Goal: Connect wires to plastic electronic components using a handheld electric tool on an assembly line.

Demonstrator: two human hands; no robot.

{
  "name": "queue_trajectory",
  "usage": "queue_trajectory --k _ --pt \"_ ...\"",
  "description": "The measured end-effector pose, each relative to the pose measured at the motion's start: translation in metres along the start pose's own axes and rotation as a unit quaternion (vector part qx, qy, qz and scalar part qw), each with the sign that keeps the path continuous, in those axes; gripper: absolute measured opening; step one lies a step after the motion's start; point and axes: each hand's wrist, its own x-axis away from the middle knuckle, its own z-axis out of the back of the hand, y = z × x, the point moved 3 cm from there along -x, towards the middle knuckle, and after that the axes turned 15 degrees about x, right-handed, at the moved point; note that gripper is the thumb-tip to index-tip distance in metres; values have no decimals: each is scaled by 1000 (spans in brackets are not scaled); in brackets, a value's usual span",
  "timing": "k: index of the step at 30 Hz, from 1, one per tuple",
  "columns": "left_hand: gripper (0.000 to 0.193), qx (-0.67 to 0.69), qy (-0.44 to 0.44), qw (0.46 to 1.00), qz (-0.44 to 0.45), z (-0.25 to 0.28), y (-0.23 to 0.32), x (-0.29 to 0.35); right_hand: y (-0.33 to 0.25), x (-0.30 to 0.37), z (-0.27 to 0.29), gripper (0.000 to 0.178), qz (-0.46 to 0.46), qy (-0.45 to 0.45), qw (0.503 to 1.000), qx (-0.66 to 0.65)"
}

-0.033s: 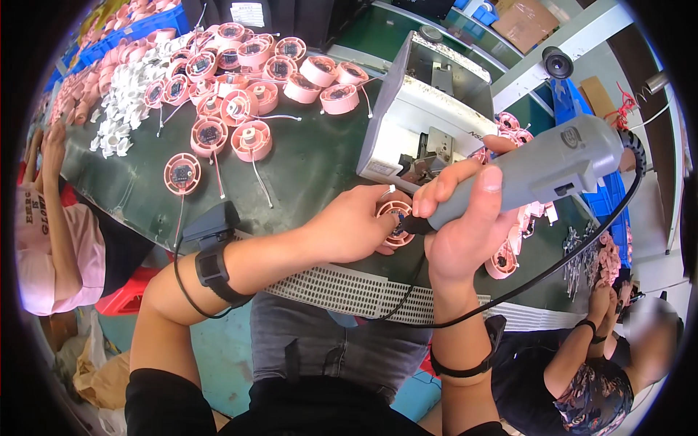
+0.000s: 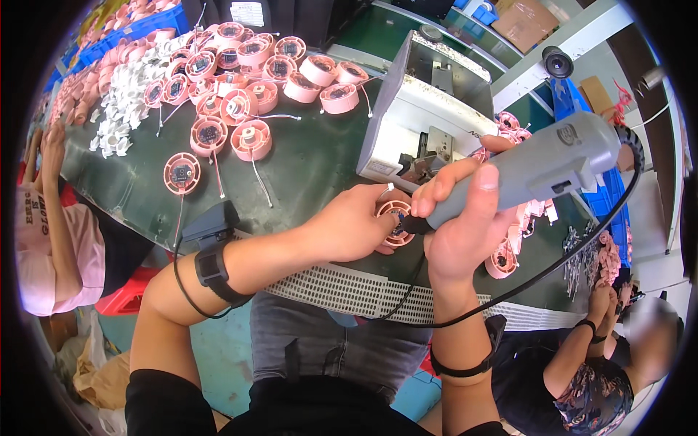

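Observation:
My left hand (image 2: 355, 224) is closed on a round pink plastic housing (image 2: 391, 206) with a dark circuit board inside, holding it low over the bench. A white connector on a short wire sticks up beside my left fingertips. My right hand (image 2: 469, 225) grips a grey corded electric screwdriver (image 2: 534, 168), tilted so that its dark nose points down-left into the housing. The nose and my fingers hide the tip and part of the board. Behind both hands stands a white and grey machine (image 2: 418, 109) with an open front.
Several wired pink housings (image 2: 236, 107) lie on the green bench (image 2: 305, 163) at the far left, beside white plastic parts (image 2: 134, 98). The screwdriver's black cable (image 2: 563, 272) loops across my right forearm. A perforated white strip (image 2: 356, 291) edges the bench. Co-workers sit left and right.

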Motion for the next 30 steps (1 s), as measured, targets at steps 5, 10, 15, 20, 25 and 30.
queue_trajectory --k 5,10,15,20,25,30 --pt "27 -4 7 1000 -12 -1 -1 -2 0 -2 2 35 -10 -2 1000 -8" --pt "25 20 11 999 -35 -3 -4 -3 2 11 2 39 27 -32 998 -49" --pt "25 -139 -8 985 -97 8 12 7 -1 23 38 70 143 -92 979 112" --pt "34 -467 315 780 -271 51 77 49 -24 23 117 69 62 -41 727 682" --pt "31 -534 432 578 -441 49 101 72 -8 29 126 42 75 -97 567 815" --pt "34 -455 15 807 -376 4 58 44 -32 38 93 44 66 -72 697 711"
